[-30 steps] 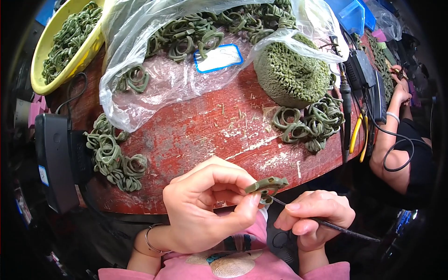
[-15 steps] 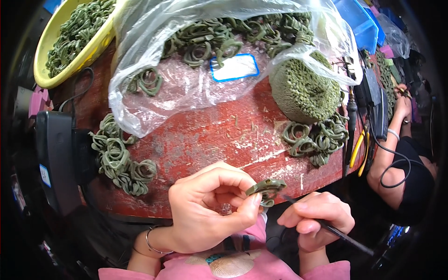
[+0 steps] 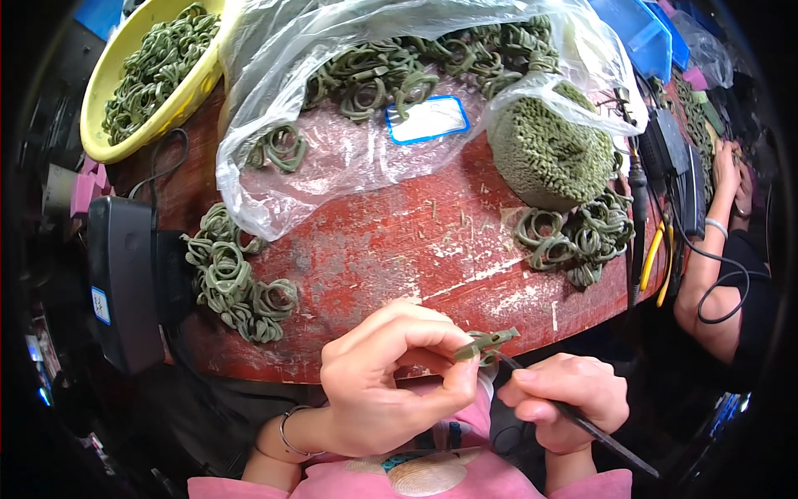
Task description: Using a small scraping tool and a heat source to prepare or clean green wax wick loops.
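Note:
At the front edge of the red worktable [image 3: 432, 258], my left hand [image 3: 399, 382] has thumb and forefinger pinched on a small green ring piece [image 3: 486, 343], held up slightly tilted. My right hand [image 3: 573, 399] is closed round a long, thin, dark tool [image 3: 594, 428], which slants up from lower right to the piece; its tip is hard to make out among the piece's openings. Loose heaps of similar rings [image 3: 233, 270] lie at the left, with more [image 3: 582, 241] at the right.
A yellow basin [image 3: 208, 83] of rings, a plastic bag [image 3: 274, 200] with rings and label, a knobbly green round block [image 3: 549, 150], blue bins [image 3: 636, 37], black devices [image 3: 125, 279], cables and yellow pliers [image 3: 652, 258] surround the work. A co-worker's arm [image 3: 698, 283] reaches in at the right.
My hands and the green piece have shifted slightly right and down, and the piece's angle has changed a little. The co-worker's hand has moved a little. The camera view has shifted slightly.

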Demonstrator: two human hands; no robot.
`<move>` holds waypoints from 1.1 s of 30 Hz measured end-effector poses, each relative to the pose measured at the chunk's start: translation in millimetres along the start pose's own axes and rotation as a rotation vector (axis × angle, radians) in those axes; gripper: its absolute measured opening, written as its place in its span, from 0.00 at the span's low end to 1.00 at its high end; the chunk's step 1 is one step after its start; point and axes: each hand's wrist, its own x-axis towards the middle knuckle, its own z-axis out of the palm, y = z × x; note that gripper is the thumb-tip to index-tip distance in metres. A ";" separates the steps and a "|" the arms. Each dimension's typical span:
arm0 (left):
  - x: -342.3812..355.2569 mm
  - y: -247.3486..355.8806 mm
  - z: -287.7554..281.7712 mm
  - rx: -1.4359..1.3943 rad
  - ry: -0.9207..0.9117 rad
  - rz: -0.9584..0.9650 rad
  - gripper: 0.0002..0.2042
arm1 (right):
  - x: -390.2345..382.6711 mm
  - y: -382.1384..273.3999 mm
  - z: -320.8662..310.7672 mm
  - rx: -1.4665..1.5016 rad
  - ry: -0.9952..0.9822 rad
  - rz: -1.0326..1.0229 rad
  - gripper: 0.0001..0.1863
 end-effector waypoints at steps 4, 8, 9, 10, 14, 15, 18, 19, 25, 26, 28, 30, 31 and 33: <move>-1.9 2.3 0.5 0.067 -0.032 0.064 0.08 | -4.9 -0.5 0.2 -0.022 0.046 -0.023 0.13; -4.6 2.3 1.1 0.094 0.001 0.097 0.09 | -6.3 -0.7 -0.1 0.031 0.084 -0.040 0.14; -5.4 2.3 1.2 0.107 0.010 0.114 0.09 | -6.5 -0.3 0.1 0.053 0.026 -0.025 0.14; -6.4 2.4 0.9 0.108 0.012 0.114 0.09 | -6.8 -0.1 0.1 0.076 -0.031 0.002 0.14; -9.2 4.5 -1.6 0.158 0.013 0.156 0.09 | -9.1 -2.2 1.1 -0.031 0.050 -0.057 0.14; -9.7 5.0 -1.9 0.169 0.017 0.163 0.10 | -9.5 -2.6 2.2 -0.006 0.089 -0.079 0.13; -11.4 6.2 -1.2 0.186 0.024 0.199 0.10 | -9.3 -3.3 3.9 0.078 0.048 -0.068 0.14; -11.8 6.5 -1.3 0.184 0.023 0.210 0.10 | -9.2 -1.7 7.2 -0.010 0.049 -0.093 0.15; -14.1 5.3 -1.6 0.191 0.006 0.242 0.11 | -13.6 -3.0 8.2 -0.178 0.105 -0.202 0.17; -15.1 5.3 -1.7 0.180 0.013 0.215 0.11 | -15.3 -3.4 8.0 -0.169 0.116 -0.210 0.17; -17.1 5.1 -1.8 0.169 0.019 0.182 0.10 | -18.5 -3.8 7.8 -0.026 0.167 -0.160 0.13; -18.4 4.3 -2.9 0.108 0.035 0.128 0.10 | -20.1 -1.1 9.7 -0.051 0.152 -0.144 0.14; -18.5 3.6 -4.3 0.116 0.038 0.126 0.10 | -20.4 0.6 11.6 -0.079 0.158 -0.167 0.13; -17.7 1.9 -7.8 0.209 0.008 0.232 0.11 | -20.1 3.0 14.8 -0.103 0.159 -0.191 0.17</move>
